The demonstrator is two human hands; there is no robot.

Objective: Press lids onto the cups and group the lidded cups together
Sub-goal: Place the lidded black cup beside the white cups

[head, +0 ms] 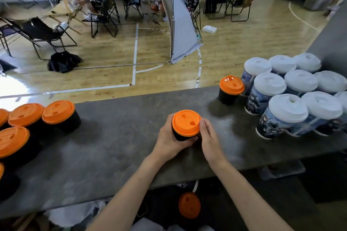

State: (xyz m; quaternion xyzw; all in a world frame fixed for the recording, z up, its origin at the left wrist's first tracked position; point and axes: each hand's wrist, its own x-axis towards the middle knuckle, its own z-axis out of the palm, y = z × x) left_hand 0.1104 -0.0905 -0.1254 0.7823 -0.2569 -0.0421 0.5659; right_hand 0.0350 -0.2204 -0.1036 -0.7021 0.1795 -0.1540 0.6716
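A black cup with an orange lid stands at the middle of the grey counter. My left hand grips the cup's body from the left, thumb curled under its front. My right hand touches the lid's right rim with curled fingertips. Several black cups with orange lids cluster at the far left. One more orange-lidded black cup stands at the right, next to the white-lidded ones.
Several printed cups with white lids are grouped at the counter's right end. An orange lid lies below the counter's near edge. Beyond the counter are a wooden floor, folding chairs and seated people.
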